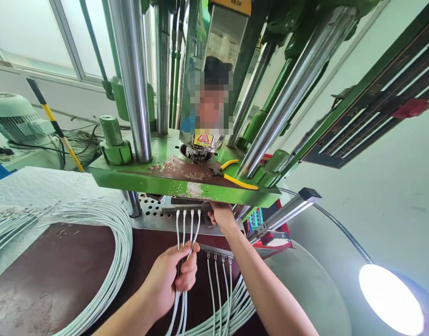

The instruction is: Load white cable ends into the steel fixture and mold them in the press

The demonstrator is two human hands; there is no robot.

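The left hand [172, 275] is gripping four thin white cables [187, 224] in closed fingers, their ends sitting in the grey metal mould bar [186, 205] under the green press plate [179, 179]. The right hand [221, 215] is reaching beneath that plate, fingers hidden, so I cannot tell their state. A closing press could be crushing it; uneven pulling risks kinking the cables.

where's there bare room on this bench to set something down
The brown benchtop is bare left of the left hand, inside the curve of the coiled white cables. A grey patch lies right of the right forearm. Crowded: under the green press plate, where the right hand holds the mold and four cables hang.
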